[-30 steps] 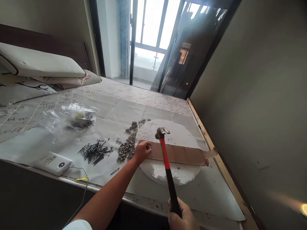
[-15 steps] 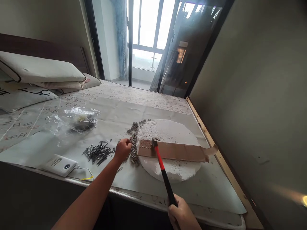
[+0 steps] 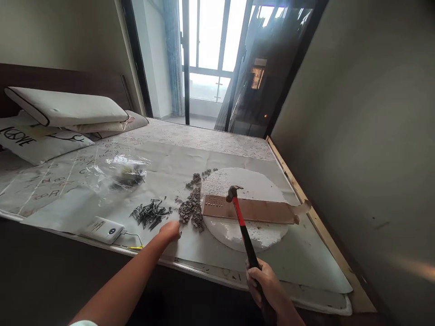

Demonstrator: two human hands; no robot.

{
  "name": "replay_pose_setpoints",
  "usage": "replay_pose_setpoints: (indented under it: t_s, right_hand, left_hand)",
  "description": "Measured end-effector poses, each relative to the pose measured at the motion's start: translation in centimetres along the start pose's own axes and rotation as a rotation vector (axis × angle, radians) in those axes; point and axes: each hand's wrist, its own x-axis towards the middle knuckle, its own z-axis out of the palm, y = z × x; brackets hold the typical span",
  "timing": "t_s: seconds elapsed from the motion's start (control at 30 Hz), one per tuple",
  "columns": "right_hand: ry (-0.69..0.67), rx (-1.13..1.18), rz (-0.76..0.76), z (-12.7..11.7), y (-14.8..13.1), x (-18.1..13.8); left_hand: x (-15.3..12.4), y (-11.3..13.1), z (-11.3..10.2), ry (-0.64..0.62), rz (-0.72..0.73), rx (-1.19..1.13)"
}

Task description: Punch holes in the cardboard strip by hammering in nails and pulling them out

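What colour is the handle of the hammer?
The hammer handle is red above and black at the grip, in the head view.

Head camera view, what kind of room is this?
Most likely a bedroom used as a makeshift workbench: pillows lie against a headboard, and the covered mattress carries nails and a hammer.

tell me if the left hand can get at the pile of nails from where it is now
Probably yes. The left hand rests on the sheet just in front of the pile of nails, nothing lies between them, and the gravel heap sits off to the right.
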Motion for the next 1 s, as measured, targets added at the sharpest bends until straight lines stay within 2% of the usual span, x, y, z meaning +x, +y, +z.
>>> replay_pose_setpoints:
  t_s: [0.07,0.13,0.2,0.3,0.43,0.53,0.63,0.8,1.0]
  right_hand:
    - [0.023,0.021,-0.025,-0.2,0.0,0.0]
    - [0.035,0.037,-0.052,-0.3,-0.2,-0.1]
    - [0.046,0.051,-0.07,-0.4,-0.4,-0.1]
    - [0.057,0.082,-0.084,-0.5,-0.8,0.0]
    - [0.056,0.101,-0.089,-0.6,-1.3,0.2]
    - [0.052,0.101,-0.094,-0.7,-1.6,0.4]
    - [0.038,0.102,-0.077,-1.0,-1.8,0.4]
    - [-0.008,0.093,-0.062,-1.5,-2.1,0.2]
    - [0.013,0.057,-0.031,-1.6,-2.3,-0.2]
  left_hand:
    - [-0.1,0.8,-0.7,-0.005,-0.011,0.01]
    - [-0.4,2.0,-1.6,0.0,0.013,-0.085]
    - [-0.8,3.8,-2.6,0.03,0.071,-0.288]
    - [-1.1,7.2,-3.5,0.144,0.218,-0.578]
    - [0.2,11.8,-2.9,0.173,0.345,-0.857]
    - [1.9,14.5,-1.7,0.272,0.423,-0.805]
    - [3.5,16.0,-0.2,0.369,0.467,-0.692]
    - [4.6,16.2,1.4,0.394,0.482,-0.609]
    - [4.8,16.0,1.5,0.4,0.453,-0.55]
